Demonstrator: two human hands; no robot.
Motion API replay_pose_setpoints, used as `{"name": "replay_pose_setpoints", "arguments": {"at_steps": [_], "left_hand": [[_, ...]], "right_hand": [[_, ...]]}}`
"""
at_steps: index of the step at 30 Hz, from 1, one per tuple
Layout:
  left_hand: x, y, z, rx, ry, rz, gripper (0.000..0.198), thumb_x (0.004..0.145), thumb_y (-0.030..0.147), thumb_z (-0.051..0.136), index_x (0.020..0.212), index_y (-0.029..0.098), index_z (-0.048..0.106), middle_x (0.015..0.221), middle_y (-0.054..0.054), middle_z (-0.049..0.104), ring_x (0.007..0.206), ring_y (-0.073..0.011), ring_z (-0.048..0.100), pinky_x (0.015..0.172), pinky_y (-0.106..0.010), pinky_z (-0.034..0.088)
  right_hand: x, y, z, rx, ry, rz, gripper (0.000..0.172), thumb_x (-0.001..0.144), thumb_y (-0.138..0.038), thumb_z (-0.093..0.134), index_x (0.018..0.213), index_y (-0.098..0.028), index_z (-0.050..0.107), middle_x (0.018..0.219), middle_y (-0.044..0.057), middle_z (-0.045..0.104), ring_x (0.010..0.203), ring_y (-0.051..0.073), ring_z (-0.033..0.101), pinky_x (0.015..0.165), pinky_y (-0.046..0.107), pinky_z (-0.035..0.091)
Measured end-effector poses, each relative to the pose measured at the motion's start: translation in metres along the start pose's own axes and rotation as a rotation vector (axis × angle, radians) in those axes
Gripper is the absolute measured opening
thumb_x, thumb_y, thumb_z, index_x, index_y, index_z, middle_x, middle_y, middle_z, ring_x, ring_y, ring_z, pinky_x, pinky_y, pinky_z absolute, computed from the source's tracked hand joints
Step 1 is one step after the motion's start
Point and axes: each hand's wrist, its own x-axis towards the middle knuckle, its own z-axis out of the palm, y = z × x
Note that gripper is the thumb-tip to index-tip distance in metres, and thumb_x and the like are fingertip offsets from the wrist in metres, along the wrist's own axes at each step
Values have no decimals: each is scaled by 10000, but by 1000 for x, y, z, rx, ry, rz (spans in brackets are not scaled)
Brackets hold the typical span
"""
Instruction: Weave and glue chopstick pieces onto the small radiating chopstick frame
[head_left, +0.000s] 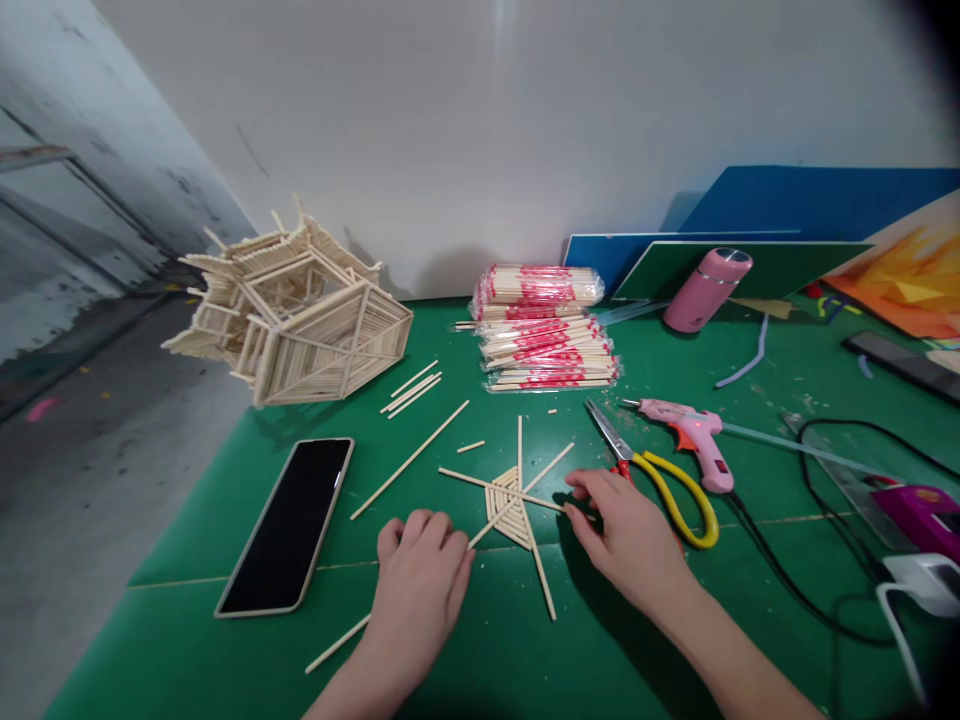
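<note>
A flat frame of crossed wooden sticks (541, 565) lies on the green table, with short sticks laid side by side as a fan-like panel (504, 497) at its middle. My left hand (424, 575) is curled at the frame's lower-left stick end, thumb side against it; its fingertips are partly hidden. Another stick (337, 643) runs out from beneath this hand. On the other side, my right hand (619, 530) has thumb and forefinger closed around the right end of the near-level stick (465, 476). Yellow-handled scissors (675, 495) lie just beyond my right hand.
A stick-built model (322, 330) stands back left, above a phone (289, 530). Bagged sticks (551, 340) lie at the back. Rightward are a pink glue gun (694, 430) with its cord, a pink bottle (705, 290) and a white plug (922, 580). Loose sticks (410, 460) lie left of the frame.
</note>
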Motion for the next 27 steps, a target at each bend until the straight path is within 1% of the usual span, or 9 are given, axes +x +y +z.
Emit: {"name": "replay_pose_setpoints", "arguments": {"at_steps": [2,7,11,13,16,19,23,25,27], "left_hand": [[2,-1,2,-5,12,-12,210,819,238,419,687,196,576,744,-41,566,777,-203,469,734,-390,297],[10,-8,6,-54,104,-70,161,813,270,446,774,191,581,786,-46,588,774,-197,489,713,-361,317],[32,-19,2,-9,164,-101,177,824,271,433,857,176,578,833,-62,594,818,-207,499,712,-352,333],[49,-24,-1,13,148,-96,190,831,261,417,888,177,578,857,-68,591,831,-215,496,705,-354,333],[77,-27,-4,48,74,-41,170,806,264,448,866,191,590,859,-69,589,837,-236,495,673,-355,330],[99,-27,-3,75,-15,30,118,761,243,496,771,183,598,790,-66,597,812,-244,509,655,-350,323],[115,-29,0,84,-100,89,157,751,190,466,633,176,568,695,-51,596,713,-210,534,611,-319,310],[119,-32,-2,82,-116,90,162,740,178,460,607,173,553,673,-46,594,688,-201,539,593,-305,304],[121,-37,-7,81,-107,63,160,730,174,453,596,168,539,658,-46,588,675,-199,542,581,-297,299]], "right_hand": [[9,2,2,-22,-35,-26,196,760,-183,472,944,-182,540,887,55,597,804,186,545,693,302,426],[16,1,9,-63,-113,-79,121,777,-163,467,844,-195,563,776,34,598,727,161,547,627,256,412],[13,4,8,-92,-157,-116,142,814,-170,441,846,-203,574,767,33,596,739,156,556,645,251,408],[11,5,5,-111,-170,-118,148,823,-178,434,852,-202,577,765,34,595,731,154,562,646,250,408],[5,4,2,-144,-176,-93,154,828,-190,425,840,-193,579,752,35,590,694,150,565,621,246,407],[-1,2,2,-182,-165,-53,172,831,-198,408,821,-181,580,744,43,583,662,153,563,587,248,400],[-5,0,4,-218,-156,-17,187,828,-215,402,778,-182,579,720,43,578,628,149,559,546,239,377],[-5,0,5,-228,-157,-8,189,824,-222,405,756,-186,578,707,41,578,616,148,557,537,238,365],[-4,-1,6,-235,-156,1,191,821,-221,404,745,-188,577,699,40,580,609,150,555,530,241,350]]}}
